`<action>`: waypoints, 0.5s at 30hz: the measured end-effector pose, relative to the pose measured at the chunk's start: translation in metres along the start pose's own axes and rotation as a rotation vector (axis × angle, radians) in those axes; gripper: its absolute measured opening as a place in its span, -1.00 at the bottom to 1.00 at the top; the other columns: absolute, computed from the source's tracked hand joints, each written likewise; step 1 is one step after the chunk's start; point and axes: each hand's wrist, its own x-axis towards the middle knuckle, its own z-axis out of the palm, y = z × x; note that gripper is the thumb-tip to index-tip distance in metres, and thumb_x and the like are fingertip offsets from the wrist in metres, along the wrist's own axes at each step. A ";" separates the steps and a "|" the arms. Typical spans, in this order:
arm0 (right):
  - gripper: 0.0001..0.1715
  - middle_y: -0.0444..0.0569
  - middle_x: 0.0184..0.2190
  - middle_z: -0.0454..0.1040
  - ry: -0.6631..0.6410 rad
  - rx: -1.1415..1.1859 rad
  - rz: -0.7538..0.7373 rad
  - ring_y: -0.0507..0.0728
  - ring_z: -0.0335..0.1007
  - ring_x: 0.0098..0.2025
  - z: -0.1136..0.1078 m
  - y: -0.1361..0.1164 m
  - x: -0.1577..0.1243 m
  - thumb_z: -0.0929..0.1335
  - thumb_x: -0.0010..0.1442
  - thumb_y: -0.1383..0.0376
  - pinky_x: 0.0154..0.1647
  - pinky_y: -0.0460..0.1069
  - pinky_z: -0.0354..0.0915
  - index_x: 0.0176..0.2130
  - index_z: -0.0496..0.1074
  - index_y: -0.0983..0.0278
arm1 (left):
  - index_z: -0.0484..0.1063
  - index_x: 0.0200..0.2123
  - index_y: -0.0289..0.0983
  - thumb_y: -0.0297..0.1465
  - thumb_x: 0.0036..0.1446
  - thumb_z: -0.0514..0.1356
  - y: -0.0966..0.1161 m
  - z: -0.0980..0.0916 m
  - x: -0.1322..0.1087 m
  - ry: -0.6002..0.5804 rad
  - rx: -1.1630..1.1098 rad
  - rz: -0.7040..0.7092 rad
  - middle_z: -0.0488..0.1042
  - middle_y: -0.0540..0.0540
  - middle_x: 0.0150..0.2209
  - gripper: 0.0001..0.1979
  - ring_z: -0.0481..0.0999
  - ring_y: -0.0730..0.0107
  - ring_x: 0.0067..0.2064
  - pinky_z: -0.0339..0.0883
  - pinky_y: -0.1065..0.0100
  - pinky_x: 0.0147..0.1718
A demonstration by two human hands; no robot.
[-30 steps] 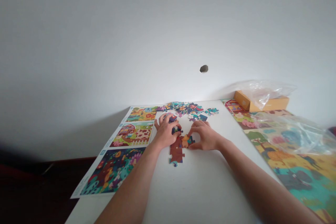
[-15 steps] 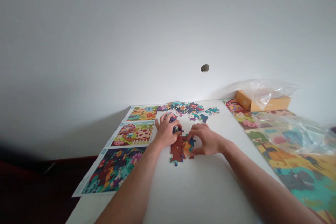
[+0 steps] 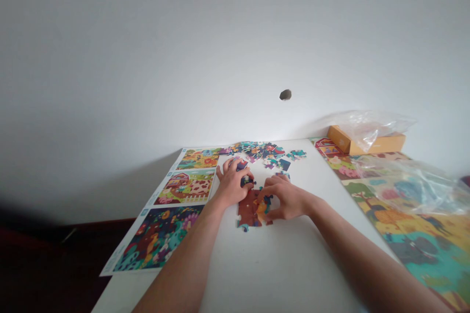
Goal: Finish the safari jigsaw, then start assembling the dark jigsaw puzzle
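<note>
A small joined patch of brown puzzle pieces [image 3: 248,210] lies in the middle of the white table [image 3: 279,264]. My left hand [image 3: 232,184] rests on the patch's far left corner, fingers curled over dark blue pieces [image 3: 245,182]. My right hand [image 3: 285,197] is at the patch's right side, thumb and fingers pinched on an orange and teal piece [image 3: 263,203] that touches the brown ones. A heap of loose pieces [image 3: 265,152] lies just beyond both hands.
Three picture sheets [image 3: 183,187] line the table's left edge. A large finished puzzle [image 3: 411,215] under a clear plastic bag [image 3: 414,181] covers the right side. An orange box [image 3: 367,144] with another bag stands at the back right against the white wall.
My right hand has slid left and nearer with the orange and teal piece, bringing it against the brown patch. My left hand has stayed in place.
</note>
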 end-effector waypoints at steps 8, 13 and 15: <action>-0.53 -0.08 -0.25 0.43 0.003 -0.001 -0.008 0.19 0.34 -0.13 -0.002 -0.002 0.000 0.55 -0.04 0.05 0.08 0.14 0.07 -0.12 0.56 0.12 | 0.59 -0.28 -0.02 -0.35 0.02 0.31 -0.001 0.000 0.000 0.002 -0.001 0.003 0.25 -0.04 0.29 -0.85 0.02 -0.14 0.37 -0.19 -0.35 0.27; -0.56 -0.09 -0.24 0.42 0.019 0.028 -0.034 0.17 0.32 -0.13 -0.001 -0.004 -0.001 0.54 0.00 0.07 0.05 0.12 0.05 -0.09 0.57 0.07 | 0.59 -0.27 -0.03 -0.35 0.02 0.32 -0.001 0.001 0.000 0.005 0.003 0.007 0.24 -0.03 0.29 -0.84 0.01 -0.13 0.37 -0.19 -0.35 0.27; -0.59 -0.09 -0.23 0.41 0.011 0.039 -0.047 0.16 0.32 -0.13 0.000 -0.005 -0.001 0.54 0.01 0.10 0.05 0.12 0.04 -0.10 0.59 0.04 | 0.59 -0.27 -0.03 -0.35 0.03 0.31 -0.001 0.001 0.000 0.005 0.003 0.009 0.24 -0.04 0.29 -0.84 0.00 -0.12 0.37 -0.19 -0.35 0.27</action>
